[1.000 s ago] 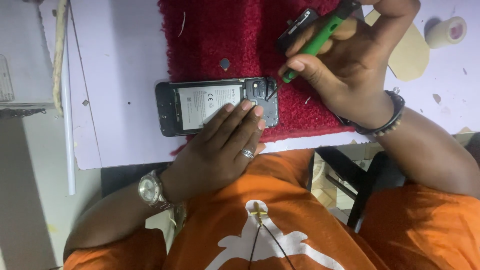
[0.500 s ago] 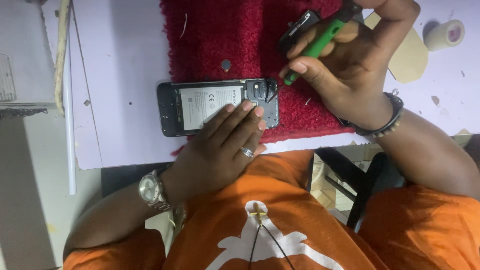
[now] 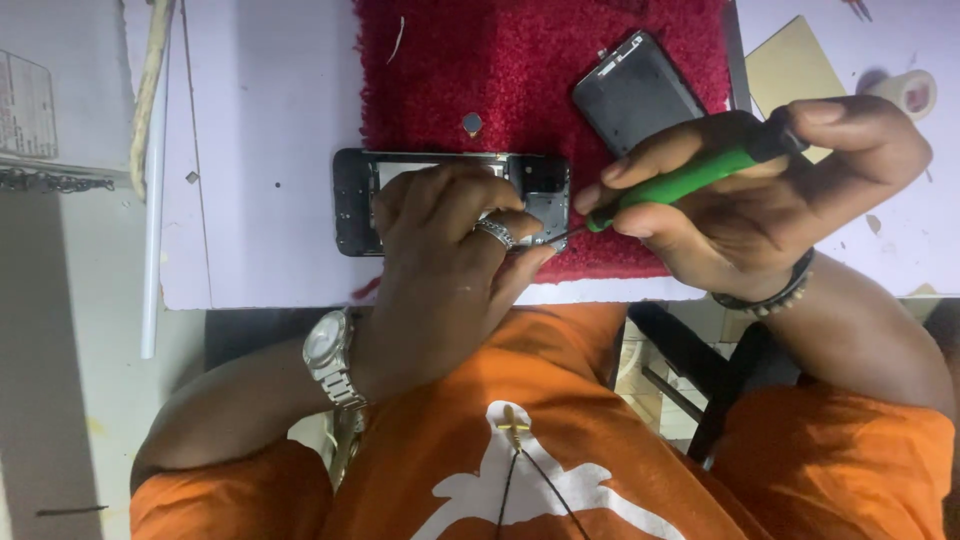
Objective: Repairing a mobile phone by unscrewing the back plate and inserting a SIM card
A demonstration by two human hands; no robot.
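An opened black phone lies with its back off, half on the red mat and half on the pale table. My left hand rests over its middle and pins it down, a ring on one finger. My right hand grips a green-handled screwdriver. Its thin tip points left and meets the phone's right end near the camera area. A wristwatch sits on my left wrist and a dark bracelet on my right.
A second dark phone part lies tilted on the mat above my right hand. A small grey piece sits on the mat. A tan card and a roll of tape lie at the right. A white rod runs along the left.
My right hand has lowered the screwdriver from above the mat down to the phone's right end. My left hand has slid further over the phone, covering the battery.
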